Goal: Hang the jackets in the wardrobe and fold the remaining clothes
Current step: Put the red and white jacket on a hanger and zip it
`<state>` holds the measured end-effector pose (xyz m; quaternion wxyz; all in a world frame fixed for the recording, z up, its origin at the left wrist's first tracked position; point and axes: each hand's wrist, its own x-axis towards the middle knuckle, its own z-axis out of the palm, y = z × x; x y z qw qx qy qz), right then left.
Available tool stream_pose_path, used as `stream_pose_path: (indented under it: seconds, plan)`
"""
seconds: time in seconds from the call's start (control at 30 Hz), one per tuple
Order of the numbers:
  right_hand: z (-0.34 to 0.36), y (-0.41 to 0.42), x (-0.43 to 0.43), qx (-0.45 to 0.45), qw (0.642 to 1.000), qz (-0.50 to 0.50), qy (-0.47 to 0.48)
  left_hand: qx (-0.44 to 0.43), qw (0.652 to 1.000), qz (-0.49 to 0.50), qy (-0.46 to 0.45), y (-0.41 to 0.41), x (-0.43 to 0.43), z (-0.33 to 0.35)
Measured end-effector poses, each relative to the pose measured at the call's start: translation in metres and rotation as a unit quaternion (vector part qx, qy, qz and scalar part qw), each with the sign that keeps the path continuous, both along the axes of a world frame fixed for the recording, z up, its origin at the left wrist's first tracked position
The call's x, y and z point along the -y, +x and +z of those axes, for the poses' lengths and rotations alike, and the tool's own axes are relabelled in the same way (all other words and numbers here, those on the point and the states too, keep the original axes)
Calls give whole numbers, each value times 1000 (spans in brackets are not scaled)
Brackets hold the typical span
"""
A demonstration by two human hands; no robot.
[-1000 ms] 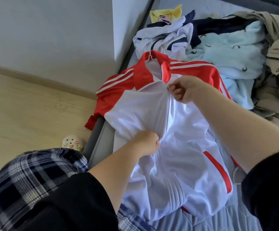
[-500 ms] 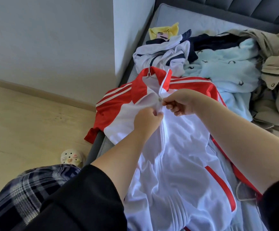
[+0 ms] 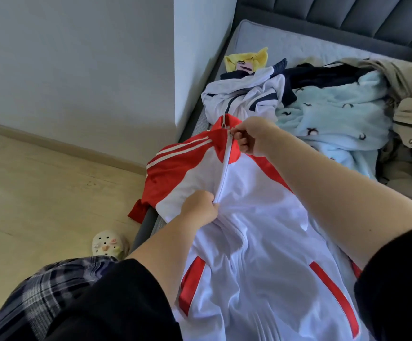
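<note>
Now, the white-and-red jacket (image 3: 261,242) lies front-up on the bed (image 3: 273,38), hem cut off below. Left hand (image 3: 200,207) pinches the fabric beside the zipper mid-chest; right hand (image 3: 254,135), arm stretched, grips the zipper pull at the collar. Beyond, heaped clothes (image 3: 327,114), half buried.

You're in a black top with short sleeves: left sleeve (image 3: 116,299) ends around the elbow, right sleeve (image 3: 396,279) the same, forearms bare below. Both hands, left hand (image 3: 198,209) and right hand (image 3: 255,135), have no gloves or rings. Dark plaid trousers (image 3: 35,296) show at near left.
</note>
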<state>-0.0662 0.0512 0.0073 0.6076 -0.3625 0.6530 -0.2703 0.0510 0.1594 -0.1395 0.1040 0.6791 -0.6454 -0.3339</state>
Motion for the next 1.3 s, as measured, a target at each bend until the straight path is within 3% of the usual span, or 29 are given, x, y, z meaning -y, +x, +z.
stream_pose_path:
  seconds: [0.17, 0.2, 0.23, 0.3, 0.37, 0.43, 0.5, 0.7, 0.83, 1.0, 1.1, 1.3]
  plan:
    - [-21, 3, 5, 8, 999, 12, -42, -19, 1000, 10, 11, 1, 4, -2]
    - [-27, -1, 8, -32, 997, 21, -73, -30, 999, 12, 13, 2, 4, -3]
    - [-32, -9, 10, -127, 984, 47, -115, -43, 999, 17, 14, 2, 4, -5]
    - [-47, -29, 17, -368, 911, 80, -169, -64, 997, 34, 14, 4, 2, -6]
    - [-63, -51, 19, -491, 848, 76, -185, -75, 996, 40, 15, 5, 2, -6]
    - [-76, -70, 21, -556, 805, 122, -169, -79, 996, 35, 4, 5, 2, -3]
    - [-85, -78, 27, -582, 783, 158, -152, -92, 995, 34, -16, 5, 4, 0]
    - [-94, -55, 29, -540, 813, 190, -110, -132, 990, 34, -33, 7, 8, 5]
    - [-96, -45, 26, -477, 863, 118, -117, -172, 985, 2, -35, 9, 9, 8]
    - [-71, -34, 19, -490, 843, 3, -223, -176, 973, 15, -148, 23, 17, 37]
    - [-40, -20, 12, -451, 846, -5, -284, -207, 960, 63, -178, 39, 27, 71]
    - [48, 40, 2, -304, 900, -12, -311, -230, 930, 157, -241, 71, 30, 156]
